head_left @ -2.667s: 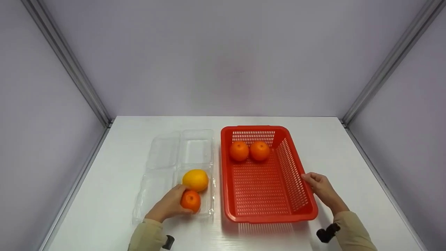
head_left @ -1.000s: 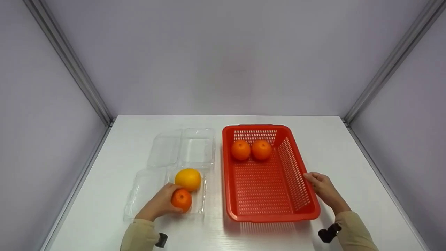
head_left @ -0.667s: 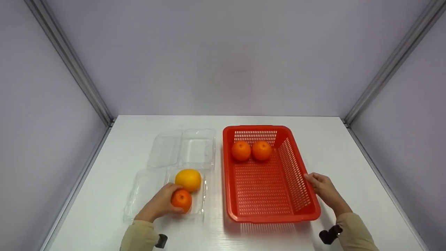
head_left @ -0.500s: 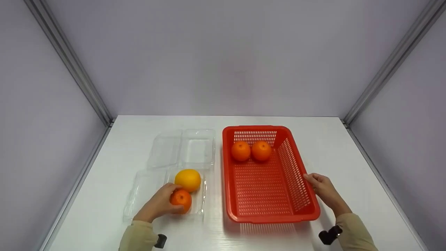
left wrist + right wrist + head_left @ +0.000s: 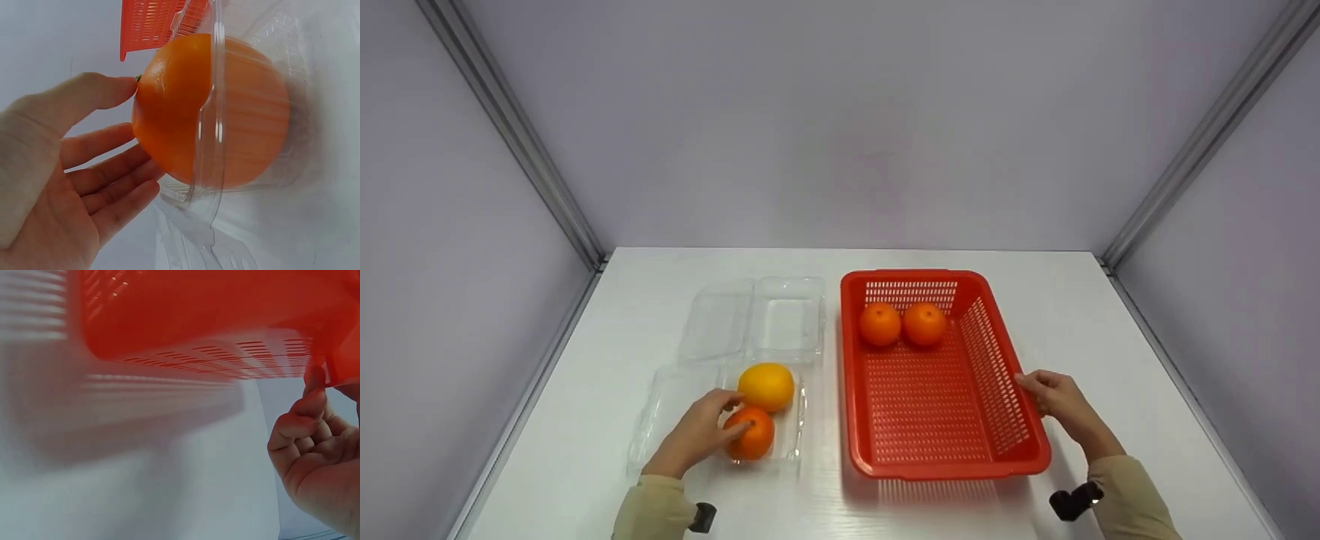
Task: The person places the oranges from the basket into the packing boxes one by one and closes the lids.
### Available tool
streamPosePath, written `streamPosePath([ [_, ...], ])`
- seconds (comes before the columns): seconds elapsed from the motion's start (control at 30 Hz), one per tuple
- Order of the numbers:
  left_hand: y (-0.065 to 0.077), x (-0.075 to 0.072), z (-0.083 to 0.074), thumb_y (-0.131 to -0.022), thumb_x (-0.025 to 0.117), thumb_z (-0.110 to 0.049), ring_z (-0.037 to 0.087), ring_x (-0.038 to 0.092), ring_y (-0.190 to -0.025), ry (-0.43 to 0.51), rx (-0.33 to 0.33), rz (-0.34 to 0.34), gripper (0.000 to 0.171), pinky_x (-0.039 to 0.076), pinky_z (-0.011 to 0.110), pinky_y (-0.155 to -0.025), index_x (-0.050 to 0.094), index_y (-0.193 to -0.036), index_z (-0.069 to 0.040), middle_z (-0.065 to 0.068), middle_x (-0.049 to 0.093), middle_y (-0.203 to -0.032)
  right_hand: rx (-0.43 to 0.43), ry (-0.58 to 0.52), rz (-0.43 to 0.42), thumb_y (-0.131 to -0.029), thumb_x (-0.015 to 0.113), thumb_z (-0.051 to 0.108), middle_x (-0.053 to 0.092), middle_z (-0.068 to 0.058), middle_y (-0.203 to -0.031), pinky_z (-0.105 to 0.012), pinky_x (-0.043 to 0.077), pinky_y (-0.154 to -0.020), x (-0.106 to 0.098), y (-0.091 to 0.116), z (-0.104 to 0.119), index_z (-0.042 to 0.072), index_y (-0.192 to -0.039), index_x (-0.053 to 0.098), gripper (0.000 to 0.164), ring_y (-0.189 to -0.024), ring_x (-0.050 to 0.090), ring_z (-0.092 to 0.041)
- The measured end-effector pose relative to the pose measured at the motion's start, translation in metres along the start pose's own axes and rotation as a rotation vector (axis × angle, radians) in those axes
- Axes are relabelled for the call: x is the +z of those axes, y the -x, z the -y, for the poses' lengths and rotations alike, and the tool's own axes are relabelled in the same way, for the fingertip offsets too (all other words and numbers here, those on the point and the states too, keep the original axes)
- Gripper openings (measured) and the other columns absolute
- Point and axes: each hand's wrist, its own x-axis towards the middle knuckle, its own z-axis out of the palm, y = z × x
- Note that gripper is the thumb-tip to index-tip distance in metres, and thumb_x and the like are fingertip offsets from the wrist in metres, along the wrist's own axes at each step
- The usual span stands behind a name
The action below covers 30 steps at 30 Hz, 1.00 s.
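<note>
In the head view, my left hand [image 5: 701, 431] is beside an orange [image 5: 751, 435] in the near clear plastic clamshell box [image 5: 790, 442]. Its fingers are spread and loosely bent; in the left wrist view the thumb reaches the top of the orange [image 5: 180, 112] by its green stem, and the fingertips lie close along its side. Behind that orange, in the same box, sits a yellower orange [image 5: 766, 386]. My right hand [image 5: 1061, 405] pinches the right rim of a red plastic basket [image 5: 851, 420]; in the right wrist view its fingers curl under the rim.
Two more oranges [image 5: 901, 324] sit side by side at the back of the basket. A second clear clamshell box [image 5: 784, 326], lid laid open to the left, stands behind the near one. White walls enclose the white table [image 5: 562, 420] at the back and sides.
The near box with both fruits has shifted left since the oldest frame. My left hand has loosened from the front orange, its fingers drawing back. The right hand stays on the rim.
</note>
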Motion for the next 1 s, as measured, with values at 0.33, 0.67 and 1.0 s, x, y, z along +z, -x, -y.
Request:
streamPosePath([
  [0.33,0.001,-0.003,0.003,-0.086,0.068,-0.01,0.024,0.061,-0.102,-0.003,-0.089,-0.05,0.034,0.051,0.046,-0.098,0.061,-0.118,-0.001,0.013,0.065,-0.11,0.011,0.269,-0.112,-0.096,0.057,0.034,0.052,0.007,-0.063,-0.025,0.047,-0.054,0.003,0.007,0.022,-0.008,-0.103,0.066,0.043,-0.057,0.047,-0.006],
  [0.67,0.001,-0.006,0.007,-0.088,0.067,-0.011,0.023,0.059,-0.102,0.005,-0.136,-0.064,0.034,0.051,0.046,-0.099,0.06,-0.121,-0.003,0.012,0.065,-0.111,0.033,0.33,-0.134,-0.092,0.063,0.026,0.059,0.003,-0.068,-0.022,0.047,-0.054,0.01,0.011,0.031,-0.011,-0.103,0.067,0.039,-0.062,0.051,-0.01],
  [1.0,0.003,-0.01,0.015,-0.088,0.066,-0.007,0.023,0.059,-0.098,-0.004,-0.123,-0.108,0.032,0.053,0.044,-0.096,0.061,-0.119,-0.001,0.014,0.065,-0.108,0.088,0.334,-0.169,-0.093,0.062,0.024,0.051,0.004,-0.059,-0.025,0.045,-0.053,0.009,0.012,0.029,-0.008,-0.092,0.067,0.032,-0.057,0.047,-0.01],
])
